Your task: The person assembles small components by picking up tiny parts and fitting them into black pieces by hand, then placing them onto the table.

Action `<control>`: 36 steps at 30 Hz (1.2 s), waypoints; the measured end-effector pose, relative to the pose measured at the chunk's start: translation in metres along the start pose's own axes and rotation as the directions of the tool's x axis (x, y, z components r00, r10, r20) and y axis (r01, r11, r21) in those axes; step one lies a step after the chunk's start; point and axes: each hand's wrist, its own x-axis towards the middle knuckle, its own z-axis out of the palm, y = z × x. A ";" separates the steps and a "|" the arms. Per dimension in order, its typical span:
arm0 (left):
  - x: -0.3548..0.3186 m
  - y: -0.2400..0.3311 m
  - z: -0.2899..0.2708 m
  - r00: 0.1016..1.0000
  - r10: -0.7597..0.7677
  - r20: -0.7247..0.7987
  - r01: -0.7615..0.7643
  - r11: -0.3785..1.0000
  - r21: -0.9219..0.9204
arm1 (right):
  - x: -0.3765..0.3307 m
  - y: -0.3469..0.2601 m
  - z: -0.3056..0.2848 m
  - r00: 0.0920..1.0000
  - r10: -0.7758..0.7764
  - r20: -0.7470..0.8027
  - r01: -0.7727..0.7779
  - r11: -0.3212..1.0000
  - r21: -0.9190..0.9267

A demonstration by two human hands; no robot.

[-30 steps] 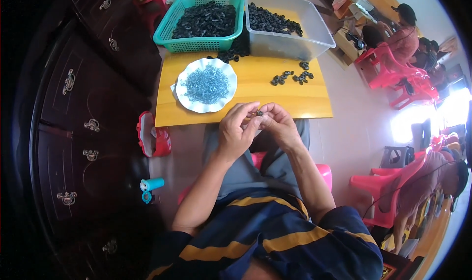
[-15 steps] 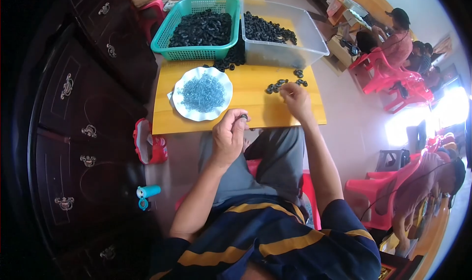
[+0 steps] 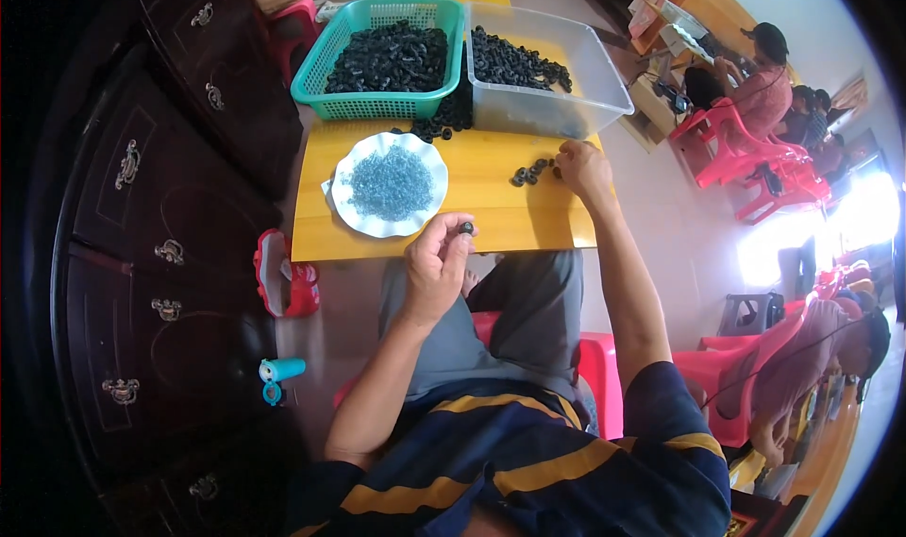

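Observation:
Between the thumb and fingers of my left hand [image 3: 434, 271], at the table's front edge, is a small black round part [image 3: 465, 227]. My right hand [image 3: 585, 171] is over the right side of the table, its fingers drawn together beside a few loose black parts [image 3: 534, 171]. What its fingertips hold, if anything, is hidden. Left of my hands, a white wavy-edged plate [image 3: 342, 214] carries a heap of tiny clear bluish pieces [image 3: 389, 184].
Behind the plate stand a green basket [image 3: 307, 86] and a clear plastic bin [image 3: 595, 103], both with many black parts; more lie spilled [image 3: 444, 122] between them. Dark drawers [image 3: 142, 226] line the left. People sit on pink chairs [image 3: 722, 141] at the right.
My right hand has shifted a little right and away from me across the loose black parts. My left hand keeps its place, with the black part now tilted more upward.

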 end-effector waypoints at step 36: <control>-0.001 0.008 0.005 0.999 -0.025 -0.043 0.024 1.000 -0.018 | 0.008 0.003 0.010 0.993 -0.085 0.083 0.094 0.989 -0.113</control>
